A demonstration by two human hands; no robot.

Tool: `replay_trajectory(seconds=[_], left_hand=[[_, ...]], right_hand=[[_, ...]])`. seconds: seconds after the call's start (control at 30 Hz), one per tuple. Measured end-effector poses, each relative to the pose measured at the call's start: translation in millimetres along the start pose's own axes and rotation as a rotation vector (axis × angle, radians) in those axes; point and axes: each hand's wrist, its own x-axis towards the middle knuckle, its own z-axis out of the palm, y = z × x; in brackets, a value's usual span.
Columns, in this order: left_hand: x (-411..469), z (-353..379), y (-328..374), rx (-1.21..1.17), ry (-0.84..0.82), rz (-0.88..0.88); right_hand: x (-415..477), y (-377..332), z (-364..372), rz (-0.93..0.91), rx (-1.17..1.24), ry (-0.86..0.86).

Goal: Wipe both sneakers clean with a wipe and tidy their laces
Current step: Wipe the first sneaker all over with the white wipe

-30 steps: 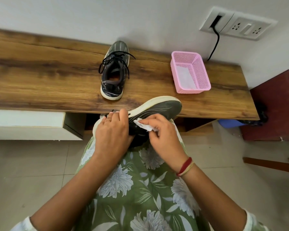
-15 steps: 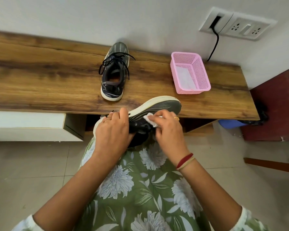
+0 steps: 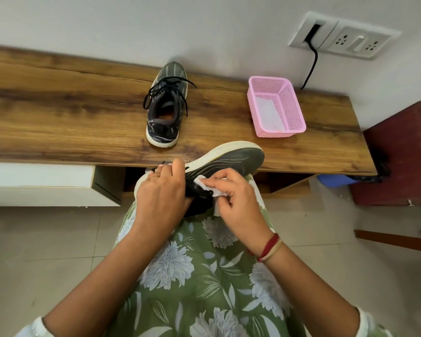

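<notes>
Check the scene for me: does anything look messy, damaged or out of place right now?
Only the laces of the sneaker standing on the bench: they are untied, loose ends splayed over both sides. The pink basket sits upright, and nothing looks spilled or damaged.

No legible text or labels.

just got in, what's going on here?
A person is wiping one sneaker held over their lap: the left hand holds its heel end, the right hand pinches a white wipe against its side. The other sneaker sits on the wooden shelf, laces loose, beside a pink basket.
</notes>
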Motion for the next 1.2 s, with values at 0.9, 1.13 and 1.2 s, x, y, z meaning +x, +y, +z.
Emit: replay_trajectory(seconds=[0.9, 1.13, 1.2], left_hand=[[-11, 2, -5, -0.274, 0.018, -0.07], [-4, 5, -13, -0.247, -0.024, -0.094], [-3, 6, -11, -0.242, -0.036, -0.1]], right_hand=[[-4, -1, 3, 0.121, 0.335, 0.188], [-27, -14, 9, -0.179, -0.133, 0.021], [-16, -6, 5, -0.089, -0.043, 0.075]])
